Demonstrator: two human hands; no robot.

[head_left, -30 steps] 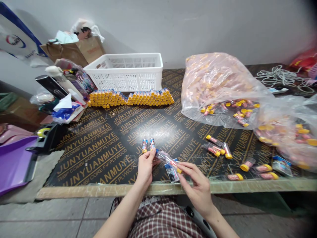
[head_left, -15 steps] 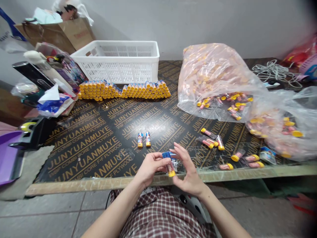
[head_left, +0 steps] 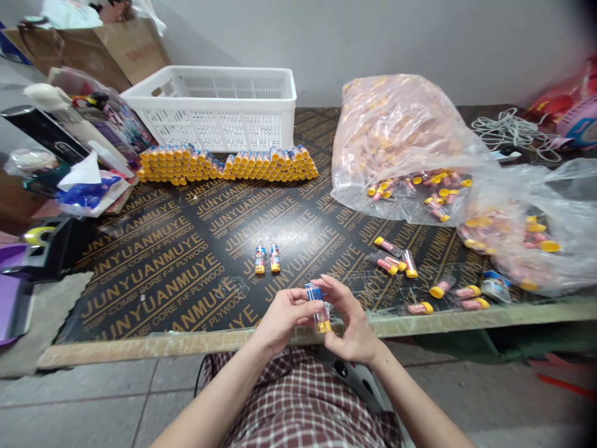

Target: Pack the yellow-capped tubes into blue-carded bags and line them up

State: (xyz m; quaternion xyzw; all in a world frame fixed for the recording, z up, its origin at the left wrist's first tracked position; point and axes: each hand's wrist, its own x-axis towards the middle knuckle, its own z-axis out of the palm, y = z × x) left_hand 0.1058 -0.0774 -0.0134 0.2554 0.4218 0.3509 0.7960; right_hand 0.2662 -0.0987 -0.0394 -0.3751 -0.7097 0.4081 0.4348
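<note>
A small clear tube (head_left: pixel 321 317) with a yellow cap at its lower end and a blue printed label on it tilts just over the table's front edge. My left hand (head_left: pixel 285 316) pinches it between thumb and fingers. My right hand (head_left: pixel 349 323) curls around its other side, fingers by the label and thumb at the yellow cap; exact contact is partly hidden. Beyond my hands, two labelled tubes, a left one (head_left: pixel 260 260) and a right one (head_left: pixel 275 258), stand side by side on the dark printed board (head_left: pixel 186 249).
A stacked row of labelled tubes (head_left: pixel 228 165) lies before a white basket (head_left: pixel 209 121). At right are a plastic bag (head_left: pixel 401 124) of tubes, a second bag (head_left: pixel 559 205), several loose unlabelled tubes (head_left: pixel 410 264) and a blue-white printed piece (head_left: pixel 495 286). A purple dustpan (head_left: pixel 12 305) sits at left.
The blue label now lies further down along the tube's side. My right hand's fingers have closed in nearer the tube. The view has shifted slightly.
</note>
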